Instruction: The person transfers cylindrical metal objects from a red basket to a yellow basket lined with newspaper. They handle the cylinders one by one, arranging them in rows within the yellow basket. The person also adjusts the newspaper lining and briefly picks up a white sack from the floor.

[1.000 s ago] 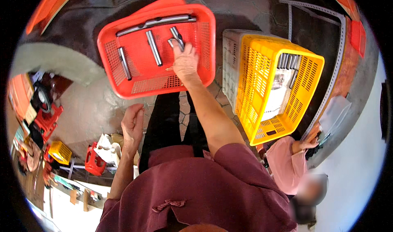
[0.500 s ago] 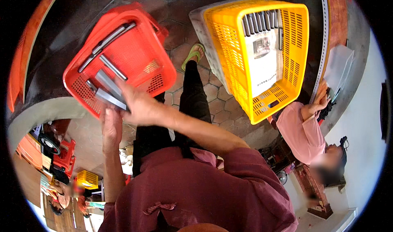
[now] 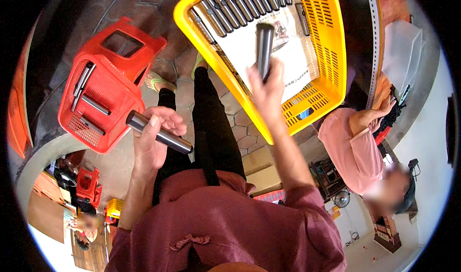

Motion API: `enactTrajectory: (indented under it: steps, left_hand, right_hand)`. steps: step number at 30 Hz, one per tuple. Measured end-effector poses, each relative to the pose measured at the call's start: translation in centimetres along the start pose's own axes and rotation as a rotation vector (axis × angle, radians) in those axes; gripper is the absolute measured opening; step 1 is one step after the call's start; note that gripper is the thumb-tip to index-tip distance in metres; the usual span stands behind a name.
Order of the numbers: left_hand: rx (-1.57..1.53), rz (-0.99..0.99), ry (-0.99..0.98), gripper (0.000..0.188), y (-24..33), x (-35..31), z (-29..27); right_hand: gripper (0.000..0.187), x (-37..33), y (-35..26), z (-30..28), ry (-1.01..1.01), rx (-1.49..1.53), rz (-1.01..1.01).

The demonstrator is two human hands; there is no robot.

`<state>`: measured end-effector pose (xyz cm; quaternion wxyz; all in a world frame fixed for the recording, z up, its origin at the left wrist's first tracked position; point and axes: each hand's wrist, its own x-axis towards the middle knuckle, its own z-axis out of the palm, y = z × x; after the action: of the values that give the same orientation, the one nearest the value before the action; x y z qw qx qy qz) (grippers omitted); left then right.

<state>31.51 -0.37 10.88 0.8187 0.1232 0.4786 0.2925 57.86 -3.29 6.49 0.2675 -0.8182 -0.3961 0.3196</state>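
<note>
Standing on brown tiles (image 3: 237, 131), a white wall (image 3: 427, 137) rightward, someone (image 3: 230, 219) clasped one tube (image 3: 173, 140) in the left grip (image 3: 151, 144), another (image 3: 264, 43) in the right grip (image 3: 269, 90).

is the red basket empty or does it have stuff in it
Not empty: at least three shiny grey tubes lie inside the red basket, with bare mesh showing around them.

glossy dark tube (image 3: 174, 141): slanted, left grip (image 3: 151, 147) | second dark tube (image 3: 264, 46): right grip (image 3: 267, 92), over yellow crate (image 3: 341, 65)
</note>
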Motion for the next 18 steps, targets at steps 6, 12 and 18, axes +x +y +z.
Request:
enactTrajectory:
  steps: [6,12,18]
  left_hand:
    - [0.193,-0.095,0.074,0.028,-2.3,2.6,3.1]
    - [0.230,-0.149,0.189,0.027,-4.1,4.1,4.8]
    - [0.339,-0.106,0.246,0.028,-4.4,4.6,5.0]
  right_hand:
    - [0.035,8.6,13.8,-2.8,-0.049,-0.213,0.186]
    - [0.038,6.5,20.4,4.2,-0.040,-0.094,0.221]
    - [0.039,6.2,21.3,6.4,0.070,0.003,0.147]
